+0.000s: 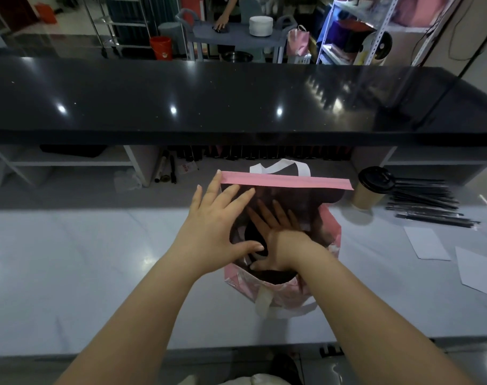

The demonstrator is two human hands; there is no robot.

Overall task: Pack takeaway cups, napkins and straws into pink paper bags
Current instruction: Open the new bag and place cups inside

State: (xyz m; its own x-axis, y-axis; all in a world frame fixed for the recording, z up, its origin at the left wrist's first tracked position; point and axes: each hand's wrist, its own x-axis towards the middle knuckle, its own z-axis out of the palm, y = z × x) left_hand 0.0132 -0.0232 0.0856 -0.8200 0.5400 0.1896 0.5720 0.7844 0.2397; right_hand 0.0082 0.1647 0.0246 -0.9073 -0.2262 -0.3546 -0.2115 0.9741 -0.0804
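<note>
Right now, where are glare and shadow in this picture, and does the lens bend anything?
Head view: bright spots of glare sit on the black counter; the pink bag is dark inside, so the right hand in it shows dimly; the wide lens bows the counter's front edge.

My left hand [213, 227] flat, fingers spread and pointing forward, my right hand [277, 236] just beside it, fingers splayed straight, thumbs close together, both bare forearms stretched forward
</note>
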